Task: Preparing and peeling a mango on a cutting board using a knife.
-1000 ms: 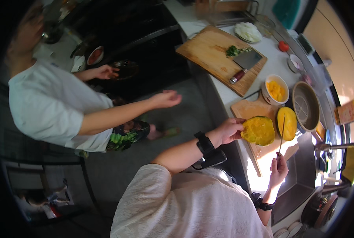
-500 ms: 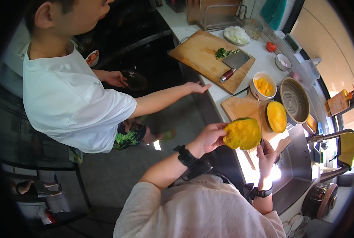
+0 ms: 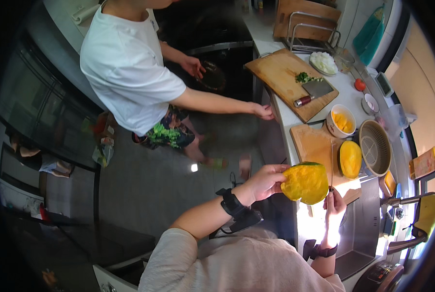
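Note:
My left hand (image 3: 265,181) grips a yellow pumpkin half with a green rind (image 3: 305,182), held off the counter's edge in front of me. My right hand (image 3: 335,202) is closed just right of it, around a thin knife whose blade runs up over the small wooden board (image 3: 314,146). A second pumpkin half (image 3: 350,159) lies cut side up on that board. A white bowl of yellow pieces (image 3: 341,121) stands behind the board.
Another person in a white shirt (image 3: 125,68) stands at the left, one hand (image 3: 263,112) by the counter edge and the other at a dark pan (image 3: 212,77). A large board (image 3: 283,73) carries a cleaver (image 3: 314,90). Beside the pumpkin sits a round colander (image 3: 375,147); the sink (image 3: 361,228) is nearer me.
My left hand lifted the pumpkin half off the small board and drew it toward me. The other person stepped closer and reached a hand to the counter edge.

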`<state>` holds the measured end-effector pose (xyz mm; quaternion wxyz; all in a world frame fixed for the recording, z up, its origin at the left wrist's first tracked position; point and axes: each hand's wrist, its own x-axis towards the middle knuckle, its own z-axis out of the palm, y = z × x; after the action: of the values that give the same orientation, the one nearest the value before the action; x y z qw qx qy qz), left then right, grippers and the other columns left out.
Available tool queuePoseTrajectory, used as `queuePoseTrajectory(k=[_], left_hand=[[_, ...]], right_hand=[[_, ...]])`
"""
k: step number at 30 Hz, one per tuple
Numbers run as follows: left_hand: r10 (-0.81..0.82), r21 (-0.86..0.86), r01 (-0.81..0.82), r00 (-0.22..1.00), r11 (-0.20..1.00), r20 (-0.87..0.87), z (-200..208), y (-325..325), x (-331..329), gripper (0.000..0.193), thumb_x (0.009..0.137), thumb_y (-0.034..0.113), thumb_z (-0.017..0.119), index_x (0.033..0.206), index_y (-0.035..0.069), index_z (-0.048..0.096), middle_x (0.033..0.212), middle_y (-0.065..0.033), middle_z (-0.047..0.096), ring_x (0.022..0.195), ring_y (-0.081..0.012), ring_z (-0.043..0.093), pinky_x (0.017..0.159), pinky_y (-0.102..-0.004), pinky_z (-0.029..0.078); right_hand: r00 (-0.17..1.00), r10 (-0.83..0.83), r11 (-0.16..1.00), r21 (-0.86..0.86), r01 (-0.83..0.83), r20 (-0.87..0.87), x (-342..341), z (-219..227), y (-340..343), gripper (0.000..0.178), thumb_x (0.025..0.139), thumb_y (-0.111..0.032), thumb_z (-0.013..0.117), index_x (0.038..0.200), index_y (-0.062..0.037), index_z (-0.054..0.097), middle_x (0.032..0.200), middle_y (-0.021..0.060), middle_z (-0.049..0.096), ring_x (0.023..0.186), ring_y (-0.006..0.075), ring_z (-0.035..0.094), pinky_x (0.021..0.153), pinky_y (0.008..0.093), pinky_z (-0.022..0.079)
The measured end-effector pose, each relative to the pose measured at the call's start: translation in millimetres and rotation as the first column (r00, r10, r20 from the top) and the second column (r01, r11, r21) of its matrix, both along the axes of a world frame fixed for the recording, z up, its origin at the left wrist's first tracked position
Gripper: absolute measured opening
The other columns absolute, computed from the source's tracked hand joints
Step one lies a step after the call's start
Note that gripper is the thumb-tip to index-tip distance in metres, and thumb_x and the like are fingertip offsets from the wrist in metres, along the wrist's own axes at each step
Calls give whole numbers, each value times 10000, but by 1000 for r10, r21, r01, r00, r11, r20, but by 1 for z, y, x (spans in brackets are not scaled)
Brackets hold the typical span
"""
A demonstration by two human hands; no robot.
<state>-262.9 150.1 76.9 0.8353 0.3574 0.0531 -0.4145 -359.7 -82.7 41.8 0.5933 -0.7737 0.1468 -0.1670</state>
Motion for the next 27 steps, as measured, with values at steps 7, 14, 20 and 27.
queuePoseTrajectory(k=[7,14,20,27], left_hand=[[42,-8,-43,999,999,-18,4,3,-31,304,837,-13,432,1139,-14,470,1049,-87,550,923,-176,576,792,-281,490],[93,44,-95,995,995,35,16,15,-42,297,833,-19,430,1128,-23,466,1061,-97,543,922,-179,577,786,-287,492],[157,-30,-156,986,987,49,5,52,-53,354,818,-36,403,1171,-59,418,1108,-119,520,987,-181,546,859,-278,444],[306,-42,-304,951,952,53,8,122,-81,392,805,-53,394,1195,-85,397,1149,-147,503,1021,-198,529,898,-300,417]], right_hand=[[990,76,997,31,-73,-120,-15,4,4,377,860,-241,538,1060,78,539,652,33,521,538,67,433,498,192,349],[996,90,993,70,-91,17,-8,13,6,296,870,-162,520,1055,68,548,608,3,493,496,48,397,469,172,311],[994,104,994,30,-102,-46,-11,15,18,298,856,-170,542,1054,52,565,636,12,524,502,49,403,472,176,321],[980,117,972,-186,-146,-161,-1,11,38,288,799,-131,597,1033,37,597,807,103,635,691,124,572,657,221,450]])
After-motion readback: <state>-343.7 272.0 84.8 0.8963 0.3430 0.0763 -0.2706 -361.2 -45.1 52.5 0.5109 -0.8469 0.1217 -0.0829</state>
